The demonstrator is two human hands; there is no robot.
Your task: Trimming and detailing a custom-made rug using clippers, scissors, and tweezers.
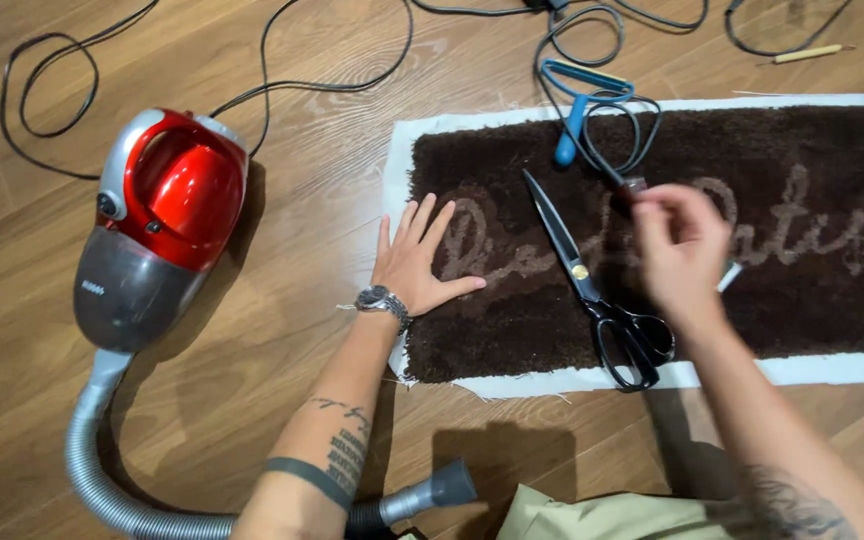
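Observation:
A dark brown tufted rug [772,300] with pale beige lettering and a white cloth border lies on the wood floor. My left hand [417,262] rests flat and spread on the rug's left end, a watch on the wrist. My right hand [680,245] hovers over the rug's middle, blurred, fingers pinched around a small dark tool [634,188] whose cord runs up and away. Large black-handled scissors [592,290] lie shut on the rug between my hands, blades pointing up-left.
A red and grey canister vacuum [157,225] sits left of the rug, its grey hose [92,470] curving to a nozzle [432,492] near my left arm. A blue-handled tool [577,105] and black cables [282,70] lie above the rug. A pencil-like stick [807,53] lies top right.

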